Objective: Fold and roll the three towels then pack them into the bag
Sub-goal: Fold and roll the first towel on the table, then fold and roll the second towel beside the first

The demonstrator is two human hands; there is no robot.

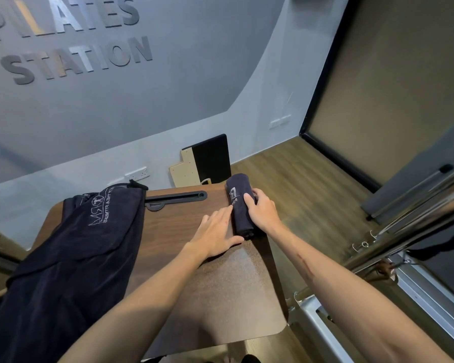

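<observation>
The rolled towel (240, 205) is dark navy blue with pale writing on it, the big flat towel (71, 247) is the same dark blue with a white drawing and letters, the counter (220, 284) is brown wood, and the wall (168, 87) is grey.

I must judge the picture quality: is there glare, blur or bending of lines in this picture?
Head view: glare whitens the near part of the table; wide-angle bending curves the wall lettering and door frame; the rolled towel and both hands are fairly sharp.
</observation>
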